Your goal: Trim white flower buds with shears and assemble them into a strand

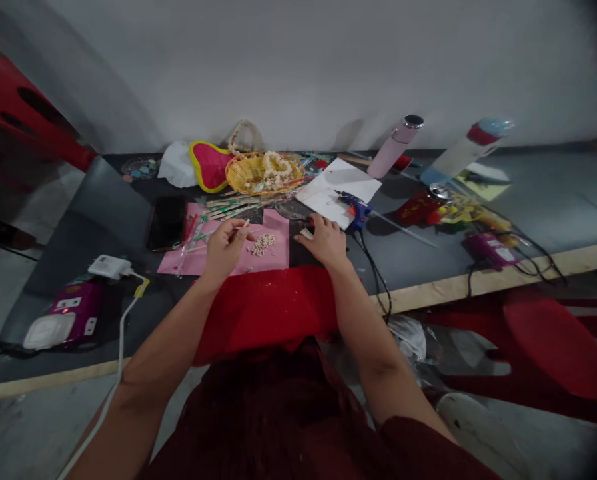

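My left hand (224,248) is over the pink sheet (277,227), its fingertips pinched on a short pale stick (246,225). Just right of those fingers lies a pile of small cream-coloured bits (262,245) on the sheet. My right hand (327,240) rests low at the sheet's right side, thumb and fingers curled round a small pale piece (307,233), whose exact kind is too small to tell. Behind it a blue hot glue gun (356,208) lies partly on a white sheet (323,190). Several thin sticks (231,208) are spread behind my left hand.
A yellow woven basket (238,175) with beaded strings stands at the back. A phone (167,223) and purple power strip (78,310) are on the left. To the right stand a pink flask (394,147), a red can (421,205), a bottle (463,153) and cables.
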`<action>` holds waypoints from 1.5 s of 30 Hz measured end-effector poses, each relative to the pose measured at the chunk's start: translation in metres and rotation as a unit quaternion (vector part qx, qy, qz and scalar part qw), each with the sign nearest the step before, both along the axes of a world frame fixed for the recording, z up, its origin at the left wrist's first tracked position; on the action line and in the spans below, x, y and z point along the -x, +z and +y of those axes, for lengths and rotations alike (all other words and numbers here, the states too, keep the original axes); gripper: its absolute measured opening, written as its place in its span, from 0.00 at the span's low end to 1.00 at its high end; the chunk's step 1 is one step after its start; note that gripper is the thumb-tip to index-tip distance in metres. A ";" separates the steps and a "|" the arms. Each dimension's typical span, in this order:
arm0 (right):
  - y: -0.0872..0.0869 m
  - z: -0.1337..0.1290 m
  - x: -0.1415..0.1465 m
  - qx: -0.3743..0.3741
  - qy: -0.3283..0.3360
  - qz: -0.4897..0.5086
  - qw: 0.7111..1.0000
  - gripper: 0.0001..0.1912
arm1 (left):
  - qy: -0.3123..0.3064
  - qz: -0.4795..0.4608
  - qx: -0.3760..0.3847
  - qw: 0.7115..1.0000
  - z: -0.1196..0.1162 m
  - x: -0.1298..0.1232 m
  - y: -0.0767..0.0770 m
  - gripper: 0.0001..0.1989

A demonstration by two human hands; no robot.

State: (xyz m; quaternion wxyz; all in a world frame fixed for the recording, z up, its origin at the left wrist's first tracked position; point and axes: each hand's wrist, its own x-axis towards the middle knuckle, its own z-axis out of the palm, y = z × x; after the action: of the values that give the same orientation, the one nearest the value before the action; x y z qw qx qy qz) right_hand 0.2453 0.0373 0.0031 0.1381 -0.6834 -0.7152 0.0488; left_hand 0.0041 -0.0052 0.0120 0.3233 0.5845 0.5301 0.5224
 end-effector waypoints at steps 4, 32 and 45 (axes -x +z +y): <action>-0.001 -0.002 0.000 0.009 0.000 -0.016 1.000 0.35 | -0.015 0.026 -0.004 1.000 -0.001 -0.002 -0.001 0.10; 0.004 -0.024 0.048 -0.003 0.324 0.208 0.923 0.15 | -0.105 0.315 -0.008 0.943 -0.005 -0.006 -0.010 0.11; -0.002 -0.023 0.045 0.032 0.331 0.228 0.915 0.18 | -0.102 0.345 -0.005 0.933 -0.005 -0.006 -0.008 0.11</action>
State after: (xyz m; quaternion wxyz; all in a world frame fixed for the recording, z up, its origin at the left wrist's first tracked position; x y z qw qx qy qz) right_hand 0.2008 0.0146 0.0010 0.2511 -0.3822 -0.8477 0.2687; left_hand 0.0103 -0.0103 0.0037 0.1689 0.7814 0.5437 0.2555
